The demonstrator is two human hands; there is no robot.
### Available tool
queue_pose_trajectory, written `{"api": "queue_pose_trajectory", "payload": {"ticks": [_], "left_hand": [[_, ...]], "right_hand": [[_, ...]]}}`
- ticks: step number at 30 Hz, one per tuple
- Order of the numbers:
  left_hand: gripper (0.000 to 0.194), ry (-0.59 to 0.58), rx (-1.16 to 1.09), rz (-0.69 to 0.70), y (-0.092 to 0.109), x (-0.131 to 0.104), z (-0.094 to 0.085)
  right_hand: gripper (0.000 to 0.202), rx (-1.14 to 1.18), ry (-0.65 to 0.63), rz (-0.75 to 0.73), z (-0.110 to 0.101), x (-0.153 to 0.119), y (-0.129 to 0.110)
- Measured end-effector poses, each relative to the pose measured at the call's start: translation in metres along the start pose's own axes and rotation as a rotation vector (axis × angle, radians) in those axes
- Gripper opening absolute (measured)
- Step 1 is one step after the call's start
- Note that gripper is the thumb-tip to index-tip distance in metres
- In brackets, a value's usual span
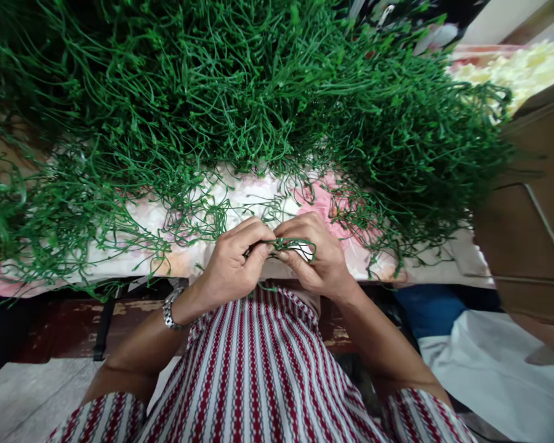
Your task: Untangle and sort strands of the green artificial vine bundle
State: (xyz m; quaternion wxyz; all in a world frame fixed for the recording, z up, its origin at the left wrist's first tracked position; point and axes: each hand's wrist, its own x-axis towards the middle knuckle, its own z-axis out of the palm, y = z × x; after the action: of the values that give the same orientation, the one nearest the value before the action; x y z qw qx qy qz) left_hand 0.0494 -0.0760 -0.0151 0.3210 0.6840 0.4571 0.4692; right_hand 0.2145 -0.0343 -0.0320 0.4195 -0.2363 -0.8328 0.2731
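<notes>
Both hands meet at the table's front edge, close to my body. My left hand [237,255], with a metal watch on its wrist, pinches one end of a small bunch of thin green stems [300,242]. My right hand [321,255] grips the same stems between thumb and fingers, and they loop out against its palm. The stems look like the artificial greenery [240,86] heaped just beyond. Part of the bunch is hidden by my fingers. Loose green sprigs [207,212] lie on the floral tablecloth [148,215] around both hands.
The green heap fills the far side of the table. A brown cardboard box [526,227] stands at the right edge, with pale yellow flowers [535,67] behind it. More sprigs [60,221] spread at left. White cloth [503,375] is at lower right.
</notes>
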Motion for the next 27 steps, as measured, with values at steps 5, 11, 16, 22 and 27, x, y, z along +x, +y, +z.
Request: {"api": "queue_pose_trajectory", "payload": {"ticks": [5,11,16,22,27], "left_hand": [[0.011,-0.02,0.06,0.04,-0.002,0.001,0.001],[0.01,-0.079,0.158,0.132,-0.003,0.001,-0.002],[0.008,-0.292,0.305,0.107,0.0,0.006,-0.013],[0.022,-0.489,0.331,0.412,0.006,0.006,-0.024],[0.021,-0.69,0.378,0.524,0.017,0.002,-0.029]], "right_hand": [[0.014,-0.059,0.007,0.03,0.003,-0.001,-0.002],[0.01,-0.106,-0.128,0.058,-0.001,-0.003,-0.003],[0.011,-0.157,-0.192,0.016,-0.007,-0.002,-0.005],[0.014,-0.25,-0.434,-0.132,-0.021,-0.002,-0.019],[0.015,-0.256,-0.654,-0.173,-0.03,-0.008,-0.032]]}}
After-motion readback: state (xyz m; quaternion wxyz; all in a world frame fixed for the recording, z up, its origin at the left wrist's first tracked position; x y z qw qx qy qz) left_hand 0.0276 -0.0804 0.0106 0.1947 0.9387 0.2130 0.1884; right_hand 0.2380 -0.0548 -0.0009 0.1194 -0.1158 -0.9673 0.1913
